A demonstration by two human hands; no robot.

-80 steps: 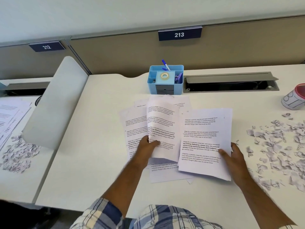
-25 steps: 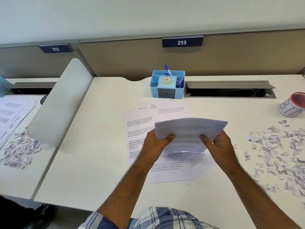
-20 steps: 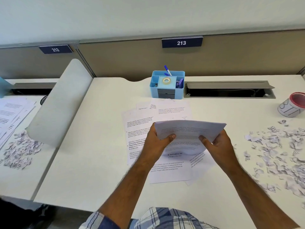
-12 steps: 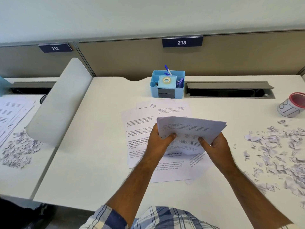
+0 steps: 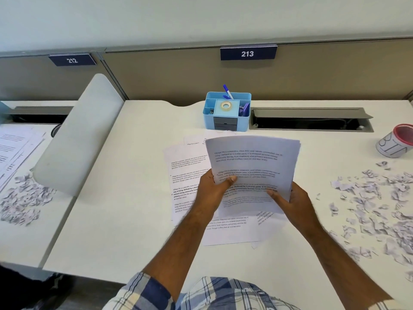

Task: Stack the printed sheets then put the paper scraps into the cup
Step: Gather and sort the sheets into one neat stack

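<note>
Beside scattered paper scraps, both hands grip printed sheets.

Mid-frame, left hand and right hand grip printed sheets above the desk; cup far right.

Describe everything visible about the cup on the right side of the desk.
The cup looks like white paper with bold black line markings on its wall and a red rim. It stands tilted in the wide-angle view near the desk's far right edge, partly cut off by the frame, beyond the paper scraps. Neither hand touches it; its contents are not visible.
</note>
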